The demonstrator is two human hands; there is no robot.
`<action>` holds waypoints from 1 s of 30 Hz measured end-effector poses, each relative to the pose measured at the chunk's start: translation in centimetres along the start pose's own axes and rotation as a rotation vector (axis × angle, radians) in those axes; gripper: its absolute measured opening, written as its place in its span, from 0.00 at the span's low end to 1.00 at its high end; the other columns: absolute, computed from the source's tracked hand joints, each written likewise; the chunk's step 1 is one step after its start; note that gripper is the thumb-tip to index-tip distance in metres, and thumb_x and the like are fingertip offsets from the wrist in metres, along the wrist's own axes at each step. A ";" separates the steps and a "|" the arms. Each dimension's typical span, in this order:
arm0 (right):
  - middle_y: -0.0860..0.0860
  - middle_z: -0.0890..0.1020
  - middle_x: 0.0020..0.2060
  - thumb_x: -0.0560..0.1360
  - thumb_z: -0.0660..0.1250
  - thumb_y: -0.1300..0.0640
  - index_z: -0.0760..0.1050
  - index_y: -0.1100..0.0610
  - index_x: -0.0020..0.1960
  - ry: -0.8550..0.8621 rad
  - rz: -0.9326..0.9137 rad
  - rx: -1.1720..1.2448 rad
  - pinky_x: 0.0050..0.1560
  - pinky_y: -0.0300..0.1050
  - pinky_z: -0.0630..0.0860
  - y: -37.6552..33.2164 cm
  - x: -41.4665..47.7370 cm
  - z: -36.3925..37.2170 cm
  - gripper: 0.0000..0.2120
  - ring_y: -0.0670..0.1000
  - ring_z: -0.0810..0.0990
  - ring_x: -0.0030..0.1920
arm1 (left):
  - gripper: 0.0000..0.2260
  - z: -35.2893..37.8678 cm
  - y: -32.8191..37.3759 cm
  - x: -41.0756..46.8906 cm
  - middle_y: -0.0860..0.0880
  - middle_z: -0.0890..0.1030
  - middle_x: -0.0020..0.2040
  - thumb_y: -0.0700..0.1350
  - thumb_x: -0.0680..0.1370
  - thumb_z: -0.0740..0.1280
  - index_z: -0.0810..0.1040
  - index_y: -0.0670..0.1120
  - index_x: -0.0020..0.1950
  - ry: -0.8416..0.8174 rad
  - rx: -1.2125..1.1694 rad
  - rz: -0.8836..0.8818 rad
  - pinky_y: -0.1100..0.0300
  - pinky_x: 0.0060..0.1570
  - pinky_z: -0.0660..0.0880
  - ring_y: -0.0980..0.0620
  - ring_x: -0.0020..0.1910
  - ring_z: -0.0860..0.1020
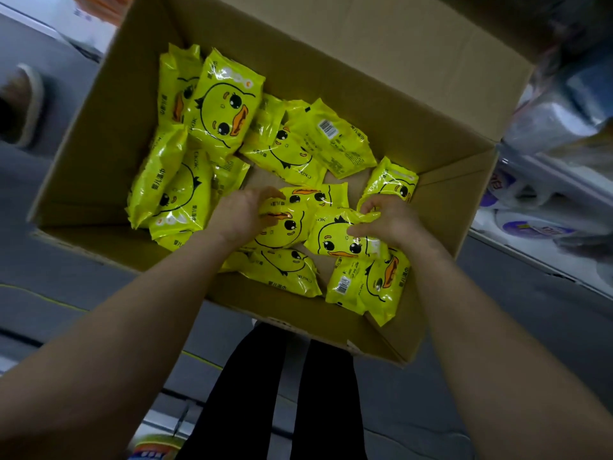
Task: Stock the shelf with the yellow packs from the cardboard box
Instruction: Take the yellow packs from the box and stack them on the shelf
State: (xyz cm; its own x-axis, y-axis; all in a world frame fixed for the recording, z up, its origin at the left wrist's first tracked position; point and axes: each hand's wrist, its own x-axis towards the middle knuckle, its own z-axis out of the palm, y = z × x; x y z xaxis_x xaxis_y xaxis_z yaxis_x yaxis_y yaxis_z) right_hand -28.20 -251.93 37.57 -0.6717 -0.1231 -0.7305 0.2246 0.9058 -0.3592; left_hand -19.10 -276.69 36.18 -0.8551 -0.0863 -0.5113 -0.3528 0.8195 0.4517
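Both hands were down in the cardboard box (pixel 381 78) when I checked the head view. Over a dozen yellow packs (pixel 225 107) lay loose on its floor, some face up, some showing the barcode side, a few overlapping. My left hand (pixel 243 214) had its fingers curled over the edge of the middle pack (pixel 285 229). My right hand (pixel 388 220) pinched the crinkled end of the right pack (pixel 335 239) between thumb and fingers. Neither pack looked lifted clear; both lay against their neighbours. I judged this to be the picking step, with plenty of stock left to move. The shelf (pixel 544 180) sat off to the right of the box, blurred. It seemed to hold white and purple goods, though I could not say which bay had room. Next I would need a firm hold on the slippery film, a lift straight up past the box wall, then a turn to the right to set the packs in place.
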 end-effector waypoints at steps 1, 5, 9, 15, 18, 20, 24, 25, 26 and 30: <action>0.49 0.77 0.49 0.64 0.81 0.54 0.74 0.52 0.46 0.005 -0.017 0.037 0.41 0.40 0.67 -0.2 -0.2 0.0 0.17 0.51 0.76 0.48 | 0.21 -0.2 0.0 0.0 0.43 0.81 0.57 0.50 0.74 0.73 0.75 0.55 0.67 0.010 -0.008 -0.009 0.53 0.51 0.73 0.42 0.55 0.79; 0.46 0.74 0.50 0.71 0.75 0.60 0.73 0.52 0.53 0.003 -0.095 0.245 0.44 0.40 0.68 -0.5 -1.2 -1.1 0.15 0.48 0.73 0.52 | 0.19 -1.2 0.0 -0.4 0.47 0.80 0.61 0.48 0.75 0.72 0.76 0.55 0.65 0.067 -0.199 -0.089 0.56 0.47 0.74 0.43 0.55 0.79; 0.45 0.76 0.53 0.72 0.73 0.65 0.78 0.46 0.52 0.022 -0.124 0.407 0.50 0.44 0.73 -0.8 -3.0 -2.3 0.15 0.49 0.74 0.56 | 0.21 -1.9 0.4 -1.5 0.50 0.78 0.65 0.44 0.73 0.74 0.76 0.52 0.66 0.078 -0.595 -0.161 0.67 0.47 0.72 0.49 0.58 0.79; 0.47 0.77 0.59 0.70 0.74 0.68 0.80 0.47 0.55 0.040 -0.094 0.496 0.60 0.40 0.72 -1.9 -7.7 -3.6 0.20 0.45 0.74 0.62 | 0.31 -4.6 3.0 -4.0 0.50 0.74 0.68 0.39 0.69 0.77 0.73 0.53 0.70 -0.015 -0.838 -0.070 0.60 0.59 0.74 0.54 0.64 0.73; 0.45 0.78 0.62 0.70 0.74 0.66 0.80 0.42 0.54 0.136 -0.105 0.489 0.64 0.44 0.73 -2.3 -10.5 -4.2 0.21 0.44 0.76 0.59 | 0.32 -6.6 4.6 -5.3 0.56 0.72 0.67 0.36 0.71 0.75 0.71 0.57 0.71 -0.012 -0.814 -0.014 0.67 0.56 0.70 0.58 0.66 0.69; 0.45 0.79 0.60 0.71 0.74 0.65 0.79 0.38 0.52 0.215 -0.113 0.509 0.59 0.46 0.76 -2.6 -12.4 -4.9 0.22 0.44 0.78 0.50 | 0.33 -8.1 5.7 -6.3 0.58 0.71 0.68 0.36 0.72 0.74 0.70 0.61 0.71 -0.006 -0.775 0.026 0.60 0.63 0.68 0.57 0.68 0.66; 0.46 0.81 0.58 0.71 0.73 0.66 0.79 0.36 0.48 0.386 -0.167 0.620 0.62 0.46 0.75 -3.5 -16.5 -6.8 0.23 0.45 0.79 0.56 | 0.29 -11.1 8.5 -8.4 0.52 0.73 0.70 0.37 0.74 0.72 0.73 0.64 0.67 0.025 -0.719 0.134 0.54 0.71 0.65 0.55 0.71 0.67; 0.46 0.81 0.57 0.71 0.73 0.66 0.79 0.36 0.47 0.423 -0.172 0.655 0.64 0.47 0.74 -3.6 -17.4 -7.3 0.23 0.46 0.79 0.58 | 0.28 -11.8 9.3 -8.8 0.51 0.73 0.69 0.38 0.75 0.72 0.74 0.65 0.66 0.044 -0.710 0.149 0.53 0.71 0.65 0.54 0.70 0.69; 0.45 0.81 0.57 0.71 0.73 0.66 0.80 0.36 0.46 0.454 -0.182 0.691 0.65 0.49 0.74 -3.7 -18.4 -7.8 0.23 0.46 0.78 0.59 | 0.27 -12.5 10.1 -9.4 0.50 0.74 0.68 0.38 0.75 0.71 0.75 0.65 0.65 0.060 -0.715 0.162 0.52 0.71 0.66 0.54 0.69 0.70; 0.46 0.83 0.56 0.71 0.72 0.66 0.82 0.35 0.49 0.572 -0.199 0.834 0.64 0.57 0.75 -3.8 -22.3 -9.6 0.23 0.52 0.81 0.58 | 0.24 -14.8 14.5 -12.2 0.56 0.76 0.64 0.36 0.76 0.70 0.77 0.60 0.64 0.119 -0.805 0.235 0.69 0.63 0.67 0.66 0.61 0.72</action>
State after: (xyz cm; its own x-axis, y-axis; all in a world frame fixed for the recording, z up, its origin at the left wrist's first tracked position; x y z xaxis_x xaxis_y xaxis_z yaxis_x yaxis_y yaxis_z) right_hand -20.83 -248.70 60.77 -0.9368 0.1689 -0.3065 0.3447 0.2941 -0.8915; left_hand -19.43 -272.18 59.78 -0.9584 -0.0601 -0.2791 -0.2854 0.1737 0.9425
